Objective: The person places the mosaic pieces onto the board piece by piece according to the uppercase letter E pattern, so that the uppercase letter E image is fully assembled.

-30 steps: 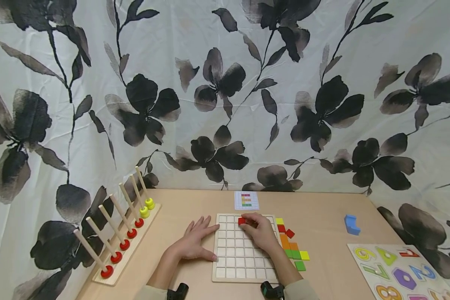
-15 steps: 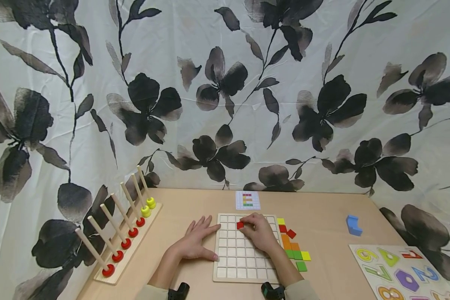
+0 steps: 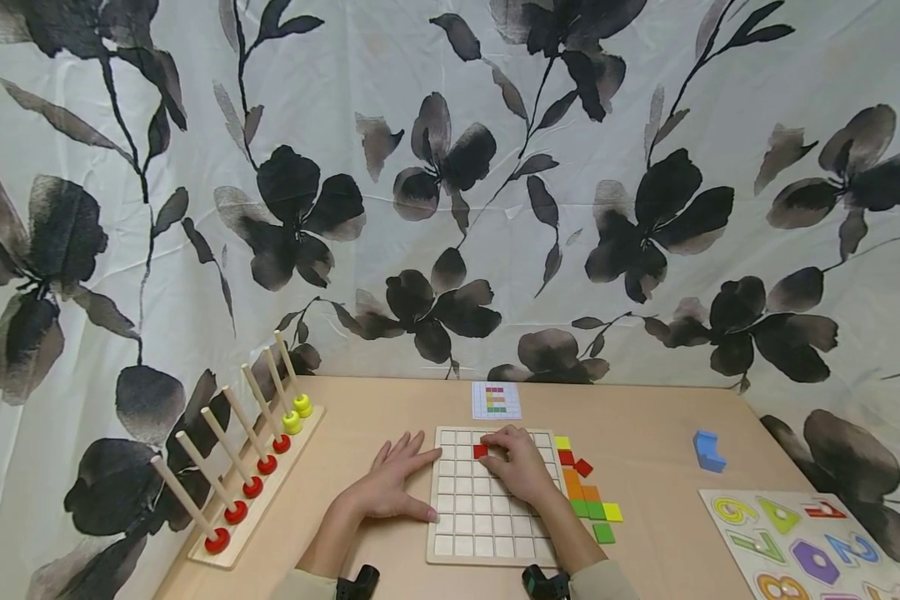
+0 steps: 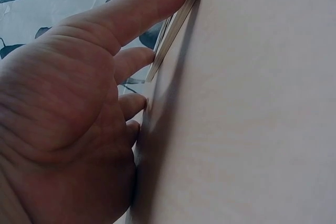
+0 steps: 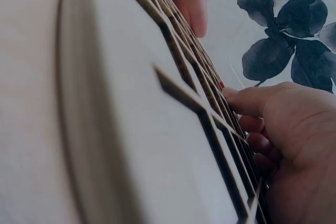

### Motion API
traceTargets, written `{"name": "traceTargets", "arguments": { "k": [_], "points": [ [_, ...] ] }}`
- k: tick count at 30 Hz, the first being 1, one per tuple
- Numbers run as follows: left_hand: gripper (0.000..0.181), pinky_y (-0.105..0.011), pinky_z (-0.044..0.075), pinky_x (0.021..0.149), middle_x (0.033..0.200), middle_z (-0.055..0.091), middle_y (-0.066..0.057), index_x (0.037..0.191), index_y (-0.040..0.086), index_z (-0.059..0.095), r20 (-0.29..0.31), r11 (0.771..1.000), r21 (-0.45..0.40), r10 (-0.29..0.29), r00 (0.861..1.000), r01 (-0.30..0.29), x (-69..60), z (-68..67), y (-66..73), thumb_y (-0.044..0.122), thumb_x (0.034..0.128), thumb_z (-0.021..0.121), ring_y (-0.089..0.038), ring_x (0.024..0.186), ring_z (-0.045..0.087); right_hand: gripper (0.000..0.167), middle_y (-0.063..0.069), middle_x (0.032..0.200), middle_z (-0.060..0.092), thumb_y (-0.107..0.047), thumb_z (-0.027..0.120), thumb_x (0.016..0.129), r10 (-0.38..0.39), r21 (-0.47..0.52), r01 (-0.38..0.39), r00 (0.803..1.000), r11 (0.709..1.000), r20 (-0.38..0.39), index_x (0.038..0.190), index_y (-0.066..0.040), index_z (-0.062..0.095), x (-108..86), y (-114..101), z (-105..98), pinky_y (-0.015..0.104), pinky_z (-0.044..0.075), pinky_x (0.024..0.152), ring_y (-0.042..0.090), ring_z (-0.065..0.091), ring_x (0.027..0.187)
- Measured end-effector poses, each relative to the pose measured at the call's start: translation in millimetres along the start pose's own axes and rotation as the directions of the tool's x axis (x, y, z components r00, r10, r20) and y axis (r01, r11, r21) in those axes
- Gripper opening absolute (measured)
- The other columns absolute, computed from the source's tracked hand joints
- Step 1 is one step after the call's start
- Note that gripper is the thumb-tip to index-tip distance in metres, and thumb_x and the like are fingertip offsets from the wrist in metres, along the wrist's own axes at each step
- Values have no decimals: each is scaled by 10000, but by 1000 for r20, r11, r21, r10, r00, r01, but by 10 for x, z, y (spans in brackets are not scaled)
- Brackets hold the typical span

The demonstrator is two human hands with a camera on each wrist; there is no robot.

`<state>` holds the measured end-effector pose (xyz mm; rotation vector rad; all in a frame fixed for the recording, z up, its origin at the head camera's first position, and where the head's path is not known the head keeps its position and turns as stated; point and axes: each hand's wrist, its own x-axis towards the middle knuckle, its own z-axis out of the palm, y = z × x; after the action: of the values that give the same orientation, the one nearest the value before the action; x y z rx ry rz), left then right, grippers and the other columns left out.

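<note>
A pale wooden grid board with rows of square cells lies flat on the table. My right hand is over its upper part, and the thumb and fingers pinch a small red square tile at a cell in the second row. In the right wrist view only a sliver of the red tile shows by the thumb tip. At the board's left edge, my left hand lies with fingers spread, thumb and index finger touching the frame. The left wrist view shows that hand holding nothing.
Loose orange tiles, red, green and yellow ones lie right of the board. A pattern card is behind it. On the left stands a peg rack with red and yellow rings. A blue block and a number puzzle lie right.
My right hand has shifted the red tile slightly left and down on the board, and it now sits lower against a cell. The left hand has stayed in place.
</note>
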<state>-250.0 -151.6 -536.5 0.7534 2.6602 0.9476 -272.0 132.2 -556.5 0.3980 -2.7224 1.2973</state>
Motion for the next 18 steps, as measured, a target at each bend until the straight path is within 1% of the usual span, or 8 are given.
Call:
{"name": "traceTargets", "arguments": {
  "k": [3, 5, 7, 9, 12, 14, 16, 18],
  "points": [
    [1038, -678, -25, 1267, 1727, 166, -222, 1576, 193, 469, -2, 1000, 3, 1, 1000, -1, 1, 4, -6, 600, 717, 886, -438, 1616, 54, 279, -72, 1008, 639, -200, 809, 914, -3, 0, 3, 1000, 1000, -1, 1185, -141, 783, 5, 4, 2, 250, 416, 756, 142, 476, 935],
    [1037, -677, -24, 1267, 1729, 164, -220, 1577, 197, 468, 0, 1000, 5, 1, 1000, -1, 5, 10, -10, 603, 717, 884, -436, 1617, 53, 275, -65, 1005, 651, -186, 813, 910, 0, 22, 0, 1000, 1000, -8, 1179, -132, 784, 3, 4, -5, 237, 434, 761, 141, 494, 927],
    [1040, -677, -25, 1267, 1730, 161, -218, 1579, 197, 465, 4, 1000, 6, 2, 1000, -2, 7, 13, -11, 605, 718, 883, -434, 1617, 51, 266, -36, 999, 666, -155, 809, 911, 1, 71, 2, 999, 997, -34, 1171, -105, 779, 1, -5, -27, 217, 465, 764, 141, 522, 910],
    [1040, -676, -27, 1266, 1730, 160, -217, 1579, 198, 464, 5, 1000, 6, 3, 1000, -3, 8, 10, -10, 602, 718, 885, -433, 1618, 49, 255, 14, 1001, 689, -116, 803, 912, 7, 137, 4, 997, 991, -80, 1162, -76, 776, 4, -40, -84, 192, 503, 776, 146, 560, 894],
    [1039, -678, -33, 1264, 1728, 158, -224, 1579, 193, 464, 6, 1000, -3, 6, 1000, -6, 6, -4, -1, 584, 718, 893, -438, 1617, 45, 237, 116, 1019, 715, -67, 793, 910, -1, 225, 39, 986, 974, -164, 1145, -46, 772, 12, -109, -229, 184, 543, 788, 165, 611, 877],
    [1039, -680, -37, 1263, 1728, 158, -227, 1578, 186, 465, 5, 1000, -9, 6, 1000, -6, 6, -11, 2, 572, 716, 898, -440, 1616, 42, 239, 139, 1044, 722, -64, 792, 911, -12, 241, 59, 981, 969, -192, 1149, -61, 774, 8, -165, -362, 189, 554, 804, 175, 629, 887],
    [1040, -681, -36, 1262, 1727, 157, -228, 1578, 186, 465, 6, 1000, -9, 5, 1000, -5, 7, -11, 1, 572, 715, 899, -442, 1616, 41, 249, 132, 1069, 725, -75, 793, 913, -32, 219, 75, 980, 973, -196, 1162, -80, 771, -10, -200, -501, 197, 553, 811, 175, 633, 896],
    [1043, -682, -33, 1262, 1728, 156, -227, 1580, 187, 462, 8, 1000, -5, 5, 1000, -5, 12, -1, -6, 580, 716, 896, -441, 1616, 42, 266, 108, 1101, 726, -99, 797, 917, -47, 170, 79, 982, 982, -184, 1181, -100, 764, -43, -215, -638, 207, 554, 817, 172, 629, 906]
  ]
}}
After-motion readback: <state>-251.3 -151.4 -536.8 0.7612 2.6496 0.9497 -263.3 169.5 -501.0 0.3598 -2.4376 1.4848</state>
